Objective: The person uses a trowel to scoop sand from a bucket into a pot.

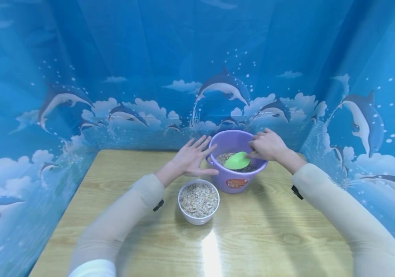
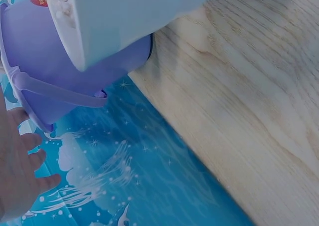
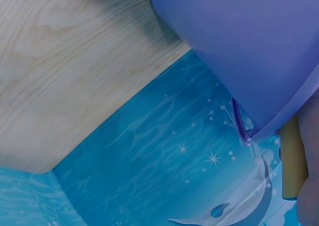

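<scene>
A purple bucket (image 1: 230,180) stands near the back of the table, with gravel-like grains (image 1: 225,157) inside. Over its right rim, my right hand (image 1: 268,145) grips a toy shovel by its yellow handle (image 3: 293,161). The shovel's green blade (image 1: 238,161) is inside the bucket, over the grains. My left hand (image 1: 193,158) has its fingers spread, thumb and fingertips right at the bucket's left rim. In front of that hand sits a white bowl (image 1: 199,221) filled with pale grains (image 1: 199,200); the left wrist view shows its side close up.
The wooden table (image 1: 253,238) ends behind the bucket, where a blue dolphin-print curtain (image 1: 170,69) hangs around the back and sides. The bucket's purple handle (image 2: 60,90) hangs down along its outside.
</scene>
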The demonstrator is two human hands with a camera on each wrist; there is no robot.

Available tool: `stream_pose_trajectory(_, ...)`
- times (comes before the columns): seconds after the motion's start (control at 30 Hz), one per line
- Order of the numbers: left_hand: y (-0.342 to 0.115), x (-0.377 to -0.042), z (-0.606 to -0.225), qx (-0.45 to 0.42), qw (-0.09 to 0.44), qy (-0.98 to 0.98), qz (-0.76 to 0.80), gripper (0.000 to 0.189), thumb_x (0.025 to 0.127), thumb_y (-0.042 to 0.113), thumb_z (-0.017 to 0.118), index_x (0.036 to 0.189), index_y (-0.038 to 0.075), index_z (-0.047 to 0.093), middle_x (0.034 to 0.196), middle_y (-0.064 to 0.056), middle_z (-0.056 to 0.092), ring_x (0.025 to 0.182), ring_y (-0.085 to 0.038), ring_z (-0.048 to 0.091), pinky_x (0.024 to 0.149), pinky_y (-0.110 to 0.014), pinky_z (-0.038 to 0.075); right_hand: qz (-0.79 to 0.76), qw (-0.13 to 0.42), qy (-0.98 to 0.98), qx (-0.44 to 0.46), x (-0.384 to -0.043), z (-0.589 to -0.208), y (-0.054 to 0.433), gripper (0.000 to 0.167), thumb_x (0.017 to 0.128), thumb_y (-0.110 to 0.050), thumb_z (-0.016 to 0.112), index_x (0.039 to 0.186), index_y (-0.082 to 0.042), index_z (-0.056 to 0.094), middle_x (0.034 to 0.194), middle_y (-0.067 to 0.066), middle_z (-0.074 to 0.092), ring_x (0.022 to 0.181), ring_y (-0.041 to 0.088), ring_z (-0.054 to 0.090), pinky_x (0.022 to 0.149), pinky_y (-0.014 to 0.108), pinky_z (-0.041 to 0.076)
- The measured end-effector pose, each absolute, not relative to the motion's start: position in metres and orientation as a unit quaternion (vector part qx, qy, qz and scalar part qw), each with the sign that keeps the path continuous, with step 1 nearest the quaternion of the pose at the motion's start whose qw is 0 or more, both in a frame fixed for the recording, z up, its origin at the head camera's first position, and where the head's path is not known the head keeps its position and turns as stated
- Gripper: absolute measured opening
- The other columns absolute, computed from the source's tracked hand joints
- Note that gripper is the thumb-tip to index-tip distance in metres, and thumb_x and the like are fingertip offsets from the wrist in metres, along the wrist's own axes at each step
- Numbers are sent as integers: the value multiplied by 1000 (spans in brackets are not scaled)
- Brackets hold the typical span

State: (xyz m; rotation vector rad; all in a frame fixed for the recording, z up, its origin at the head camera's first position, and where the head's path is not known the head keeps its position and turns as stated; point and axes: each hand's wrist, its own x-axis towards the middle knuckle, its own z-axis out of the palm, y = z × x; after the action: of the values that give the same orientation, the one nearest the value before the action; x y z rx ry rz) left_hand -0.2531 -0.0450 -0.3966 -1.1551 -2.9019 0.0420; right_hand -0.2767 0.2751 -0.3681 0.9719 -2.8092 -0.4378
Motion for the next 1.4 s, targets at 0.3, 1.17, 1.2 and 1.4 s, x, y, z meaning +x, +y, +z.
stream_pose_trajectory(0.3, -38, -257, -404, -367, 23, -930, 16, 99, 96, 83, 39, 170, 20, 22, 178, -16, 16, 166, -36, 17, 133, -62, 24, -185, 40, -924, 331, -282, -375, 262, 46, 88, -59, 79, 95, -14, 79, 92, 4, 78, 90, 27, 68, 90, 49, 55)
stream_pose_trajectory(1.17, -29, -261, -410, -358, 26, -933, 24, 96, 98, 83, 36, 170, 21, 21, 179, -17, 14, 166, -36, 17, 133, -62, 25, -219, 22, -918, 329, -299, -395, 256, 50, 87, -61, 78, 95, -12, 78, 87, 4, 79, 88, 25, 68, 88, 45, 53)
stream_pose_trajectory(1.2, -29, -261, -410, -358, 26, -933, 24, 96, 98, 83, 36, 170, 21, 21, 179, -17, 14, 166, -36, 17, 133, -62, 25, -220, 22, -918, 330, -299, -395, 256, 50, 88, -61, 78, 95, -11, 78, 86, 3, 79, 88, 25, 68, 88, 45, 53)
stream_pose_trajectory(1.4, -30, -261, -408, -355, 28, -934, 18, 96, 98, 83, 37, 170, 22, 22, 179, -16, 14, 167, -35, 15, 133, -62, 25, -227, 31, -916, 330, -300, -395, 254, 51, 88, -61, 77, 97, -11, 79, 89, 4, 79, 90, 25, 68, 90, 45, 53)
